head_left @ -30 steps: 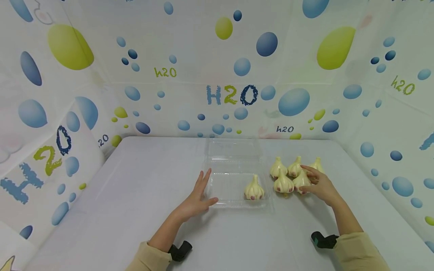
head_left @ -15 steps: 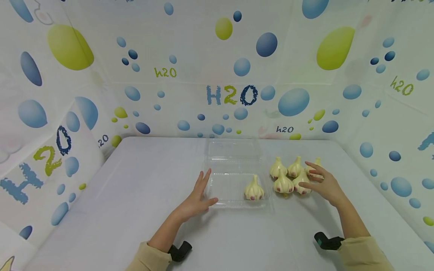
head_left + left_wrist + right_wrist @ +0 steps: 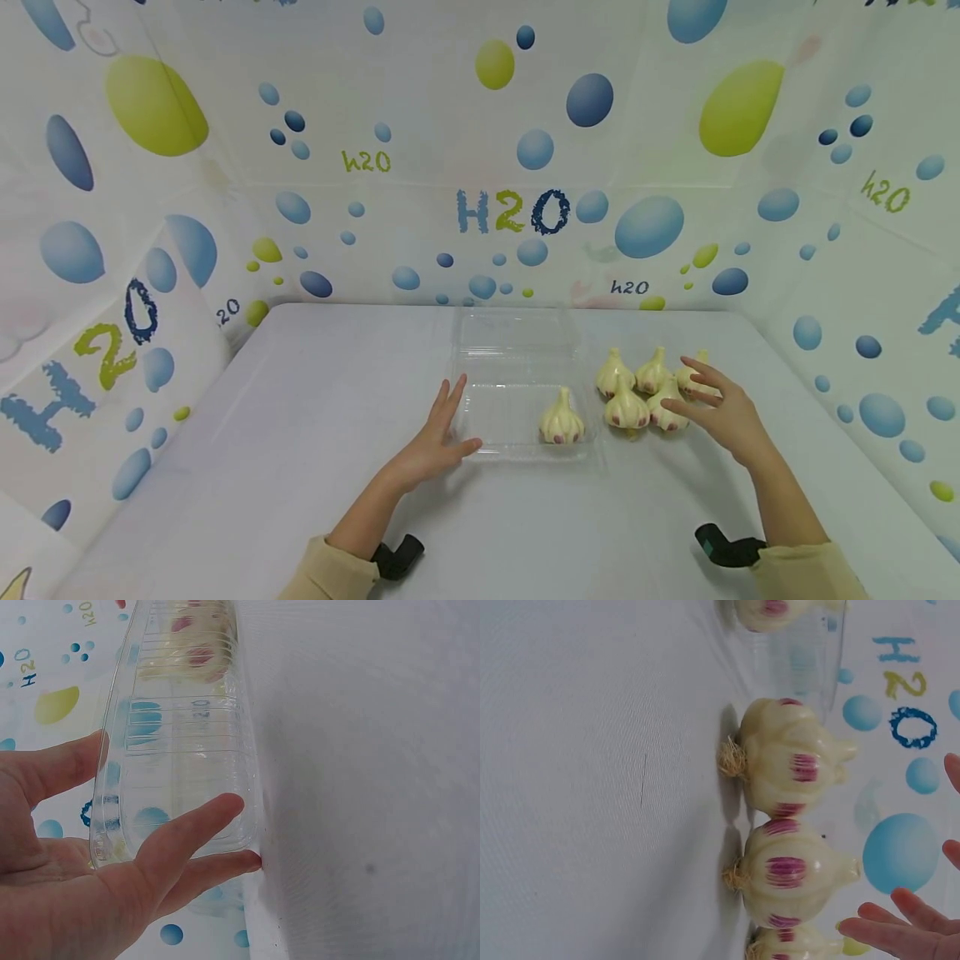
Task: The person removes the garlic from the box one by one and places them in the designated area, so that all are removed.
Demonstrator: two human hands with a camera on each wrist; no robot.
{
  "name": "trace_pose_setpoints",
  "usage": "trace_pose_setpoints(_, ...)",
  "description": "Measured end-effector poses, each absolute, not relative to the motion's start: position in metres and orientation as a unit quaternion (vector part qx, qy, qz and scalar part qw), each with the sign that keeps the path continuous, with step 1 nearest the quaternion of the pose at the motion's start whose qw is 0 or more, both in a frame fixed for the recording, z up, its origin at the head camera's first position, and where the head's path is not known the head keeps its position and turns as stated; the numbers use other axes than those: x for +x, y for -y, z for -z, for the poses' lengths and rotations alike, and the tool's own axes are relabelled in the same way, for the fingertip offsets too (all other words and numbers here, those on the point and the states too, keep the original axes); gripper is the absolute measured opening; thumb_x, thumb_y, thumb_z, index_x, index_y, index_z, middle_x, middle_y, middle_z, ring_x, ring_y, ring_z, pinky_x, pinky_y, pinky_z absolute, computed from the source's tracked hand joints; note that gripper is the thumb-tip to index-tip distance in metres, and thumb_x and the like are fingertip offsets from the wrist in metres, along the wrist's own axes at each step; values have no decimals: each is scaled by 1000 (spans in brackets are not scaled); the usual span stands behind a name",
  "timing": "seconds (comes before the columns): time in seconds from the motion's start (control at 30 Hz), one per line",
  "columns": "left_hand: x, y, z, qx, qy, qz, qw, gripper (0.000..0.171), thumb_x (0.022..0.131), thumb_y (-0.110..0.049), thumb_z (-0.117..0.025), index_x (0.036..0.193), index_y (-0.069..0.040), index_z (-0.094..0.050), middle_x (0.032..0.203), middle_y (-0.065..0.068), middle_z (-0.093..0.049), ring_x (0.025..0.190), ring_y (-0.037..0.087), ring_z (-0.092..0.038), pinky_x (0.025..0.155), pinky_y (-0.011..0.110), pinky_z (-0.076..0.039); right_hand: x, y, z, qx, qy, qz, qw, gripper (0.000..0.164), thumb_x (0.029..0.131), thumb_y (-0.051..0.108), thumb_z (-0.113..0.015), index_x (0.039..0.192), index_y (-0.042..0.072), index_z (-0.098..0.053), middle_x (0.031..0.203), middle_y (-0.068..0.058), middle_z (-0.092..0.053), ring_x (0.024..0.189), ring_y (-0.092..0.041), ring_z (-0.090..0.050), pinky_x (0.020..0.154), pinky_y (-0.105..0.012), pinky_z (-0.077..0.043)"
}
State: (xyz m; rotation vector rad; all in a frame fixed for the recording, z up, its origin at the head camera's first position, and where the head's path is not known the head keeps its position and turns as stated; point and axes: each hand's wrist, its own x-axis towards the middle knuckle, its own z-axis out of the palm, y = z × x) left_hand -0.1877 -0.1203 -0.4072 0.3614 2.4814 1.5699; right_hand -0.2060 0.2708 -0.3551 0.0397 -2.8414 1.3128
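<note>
A clear plastic clamshell box (image 3: pixel 502 454) lies with its lid (image 3: pixel 517 333) folded back, one garlic bulb (image 3: pixel 562 417) upright at its right end. My left hand (image 3: pixel 431 450) rests against the box's left end, fingers spread and fairly straight; in the left wrist view the fingers (image 3: pixel 195 836) lie along the clear wall. To the right of the box, several garlic bulbs (image 3: pixel 627 408) stand close together in two rows. Over the rightmost ones hovers my right hand (image 3: pixel 727 421), fingers apart and holding nothing; it partly hides the back right bulb (image 3: pixel 686 379).
White cloth covers the table (image 3: pixel 322 375), and a patterned sheet (image 3: pixel 420 108) rises behind and at both sides. Dark wrist-camera mounts (image 3: pixel 399 557) stick out from both wrists near the sleeves.
The right hand has drawn back slightly to the right from the front right garlic bulb, its fingers opening away from it. The left hand and the box have stayed put.
</note>
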Motion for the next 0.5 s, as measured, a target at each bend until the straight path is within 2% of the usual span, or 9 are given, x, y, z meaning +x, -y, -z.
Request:
trace_pose_setpoints(0.27,-188,120,407,123,-835,-529,90,88,86,-17,-64,147,-32,-3,151,13,14,135,43,1,95,69,-15,-199,-258,350,-4,905,-425,18,83,80,43,-67,145,14,-25,140,-30,-26,122,-47,-36,87,-57,-40)
trace_pose_setpoints(0.5,-187,120,405,122,-834,-530,89,88,86,-16,-64,148,-29,-3,151,13,15,135,42,2,96,68,-14,-194,-245,347,10,901,-434,27,81,80,41,-68,145,16,-28,139,-28,-30,122,-46,-36,86,-55,-42)
